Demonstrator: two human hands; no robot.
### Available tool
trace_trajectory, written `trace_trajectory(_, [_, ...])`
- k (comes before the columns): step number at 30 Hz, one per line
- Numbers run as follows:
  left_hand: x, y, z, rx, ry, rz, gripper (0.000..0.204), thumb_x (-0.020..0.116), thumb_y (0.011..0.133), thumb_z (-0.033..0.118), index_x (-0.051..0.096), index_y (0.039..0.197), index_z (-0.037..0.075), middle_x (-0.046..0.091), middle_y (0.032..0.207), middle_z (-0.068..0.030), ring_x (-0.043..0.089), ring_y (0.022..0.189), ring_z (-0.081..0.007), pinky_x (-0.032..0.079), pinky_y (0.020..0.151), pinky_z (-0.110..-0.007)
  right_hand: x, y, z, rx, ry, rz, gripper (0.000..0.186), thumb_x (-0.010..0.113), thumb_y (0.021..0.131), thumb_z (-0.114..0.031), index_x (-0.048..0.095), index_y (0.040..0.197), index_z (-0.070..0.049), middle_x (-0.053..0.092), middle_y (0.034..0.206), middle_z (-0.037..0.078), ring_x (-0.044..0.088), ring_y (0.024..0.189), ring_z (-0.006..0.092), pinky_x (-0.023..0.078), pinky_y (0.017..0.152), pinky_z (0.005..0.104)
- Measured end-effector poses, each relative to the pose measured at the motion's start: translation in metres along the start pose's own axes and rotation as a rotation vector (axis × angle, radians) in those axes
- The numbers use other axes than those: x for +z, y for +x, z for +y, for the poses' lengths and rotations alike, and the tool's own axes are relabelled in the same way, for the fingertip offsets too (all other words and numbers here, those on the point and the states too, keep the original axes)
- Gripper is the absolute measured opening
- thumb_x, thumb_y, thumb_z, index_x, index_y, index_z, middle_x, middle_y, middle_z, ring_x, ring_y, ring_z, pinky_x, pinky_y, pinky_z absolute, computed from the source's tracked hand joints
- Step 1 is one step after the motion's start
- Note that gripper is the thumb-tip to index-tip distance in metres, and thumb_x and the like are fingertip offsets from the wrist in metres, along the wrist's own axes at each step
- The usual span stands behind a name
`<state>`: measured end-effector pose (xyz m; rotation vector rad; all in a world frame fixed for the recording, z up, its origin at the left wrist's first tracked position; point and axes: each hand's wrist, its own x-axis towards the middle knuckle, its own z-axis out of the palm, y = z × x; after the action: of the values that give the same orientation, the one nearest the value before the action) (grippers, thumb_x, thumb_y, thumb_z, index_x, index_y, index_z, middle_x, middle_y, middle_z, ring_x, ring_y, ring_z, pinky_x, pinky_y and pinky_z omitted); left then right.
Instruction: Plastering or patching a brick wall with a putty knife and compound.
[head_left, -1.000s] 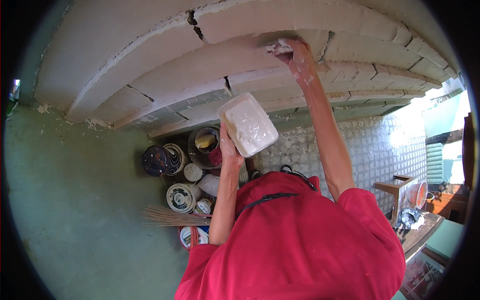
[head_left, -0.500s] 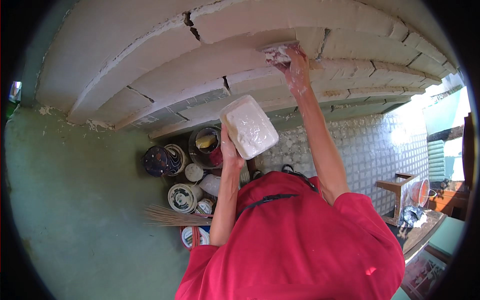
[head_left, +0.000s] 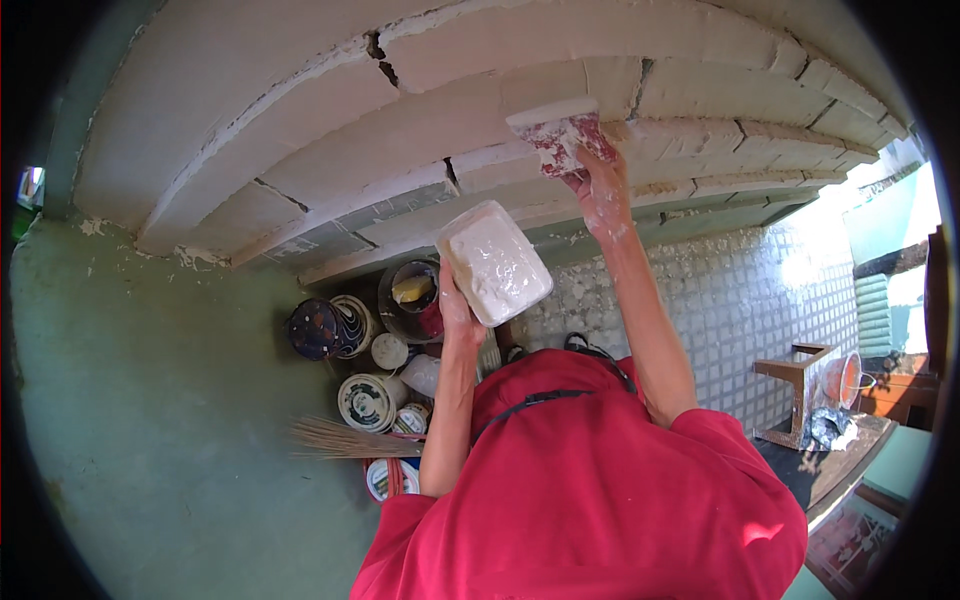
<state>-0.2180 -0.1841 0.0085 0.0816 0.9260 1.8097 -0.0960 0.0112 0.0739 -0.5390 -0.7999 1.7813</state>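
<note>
A white rectangular tub [head_left: 496, 264] of wet white filler rests in my left hand [head_left: 459, 303], whose fingers are closed around its left side. My right hand [head_left: 604, 187] grips a red putty scraper [head_left: 562, 138] smeared with white paste. The scraper's pale blade lies at or just off the wall [head_left: 440, 117]; I cannot tell whether it touches. Rows of blocks with ridged joints make up this wall, and dark gaps [head_left: 381, 60] show in some joints. White paste also speckles my right hand and wrist.
Below the wall at left stand paint buckets [head_left: 367, 402], a dark round basin [head_left: 386, 300] and a bundle of thin sticks [head_left: 345, 437]. A patterned tile floor [head_left: 690, 290] stretches right, with a wooden stool [head_left: 797, 385] and a clear bucket [head_left: 843, 380] by a dark bench.
My right hand has drawn the scraper slightly down and tilted it, so more of its red face shows. The tub in my left hand has shifted slightly down.
</note>
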Motion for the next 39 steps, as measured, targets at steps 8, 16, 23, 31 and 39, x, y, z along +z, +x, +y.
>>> trace_trajectory(8, [-0.011,-0.003,0.003,0.021,0.017,-0.003,0.055,0.029,0.098,0.045,0.035,0.137,0.006,0.053,0.126,-0.0115,0.056,0.111,-0.0265,0.048,0.093,-0.041,0.003,-0.015,-0.007,-0.29,-0.675,0.305,0.024,0.059,0.081,-0.003,0.064,0.103,0.003,0.064,0.105,0.013,0.062,0.085,0.0191,0.048,0.076,0.0325])
trace_trajectory(16, [-0.02,-0.012,0.006,0.007,0.01,0.003,0.058,0.029,0.098,0.048,0.035,0.137,0.006,0.052,0.127,-0.0116,0.056,0.112,-0.0262,0.048,0.094,-0.041,0.012,0.013,-0.004,-1.117,-1.376,0.285,0.042,0.058,0.072,0.006,0.068,0.109,-0.009,0.061,0.101,0.012,0.055,0.095,0.031,0.042,0.086,0.038])
trace_trajectory(23, [-0.027,-0.021,0.011,0.007,0.013,0.002,0.057,0.029,0.098,0.046,0.036,0.137,0.005,0.052,0.128,-0.0109,0.055,0.113,-0.0258,0.046,0.096,-0.04,0.027,0.035,0.018,-1.236,-1.408,0.263,0.041,0.065,0.068,-0.002,0.069,0.107,-0.014,0.057,0.112,0.005,0.048,0.108,0.0293,0.028,0.099,0.0507])
trace_trajectory(31, [-0.039,-0.026,0.019,0.045,0.023,0.019,0.056,0.029,0.098,0.046,0.036,0.137,0.006,0.052,0.129,-0.0103,0.055,0.113,-0.0252,0.045,0.097,-0.038,0.03,0.057,0.05,-1.055,-1.499,0.319,0.037,0.067,0.07,-0.008,0.069,0.106,-0.019,0.05,0.123,0.005,0.044,0.112,0.0326,0.028,0.099,0.0519])
trace_trajectory(39, [-0.039,-0.028,0.022,0.054,0.033,0.051,0.057,0.03,0.098,0.047,0.037,0.137,0.006,0.052,0.129,-0.0094,0.054,0.114,-0.0249,0.045,0.097,-0.038,-0.01,0.038,0.068,-1.097,-1.57,0.235,0.043,0.067,0.069,-0.008,0.068,0.11,-0.019,0.05,0.122,0.008,0.044,0.112,0.0315,0.03,0.095,0.047])
